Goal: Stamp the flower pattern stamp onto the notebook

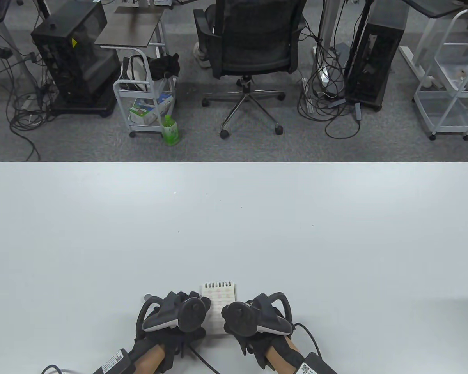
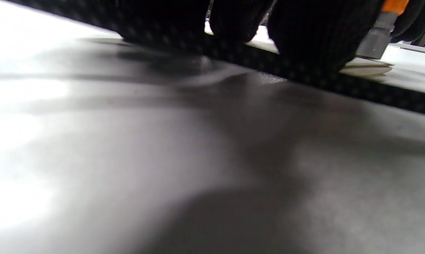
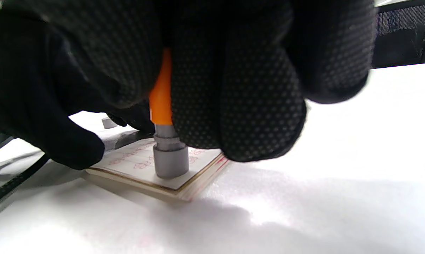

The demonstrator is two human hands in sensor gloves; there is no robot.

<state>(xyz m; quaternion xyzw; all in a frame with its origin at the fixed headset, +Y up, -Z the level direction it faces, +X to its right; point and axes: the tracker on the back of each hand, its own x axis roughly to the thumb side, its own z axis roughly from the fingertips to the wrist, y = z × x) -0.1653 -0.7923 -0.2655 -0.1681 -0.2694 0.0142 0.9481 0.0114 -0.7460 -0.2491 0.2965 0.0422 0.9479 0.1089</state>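
Note:
A small spiral notebook (image 1: 219, 296) lies open near the table's front edge, its page printed with a pink pattern. My right hand (image 1: 234, 319) grips a stamp with an orange handle and a grey base (image 3: 170, 160). The stamp stands upright with its base pressed on the near part of the page (image 3: 128, 160). My left hand (image 1: 197, 311) rests on the notebook's left side and holds nothing; its fingers (image 3: 57, 137) lie on the page edge. The left wrist view shows the stamp (image 2: 376, 40) and the notebook's corner (image 2: 367, 70) past my left fingers.
A small grey cap (image 1: 146, 297) lies on the white table (image 1: 234, 233) just left of my left hand; it also shows in the right wrist view (image 3: 109, 122). An office chair (image 1: 253, 46) and carts stand on the floor beyond the far edge.

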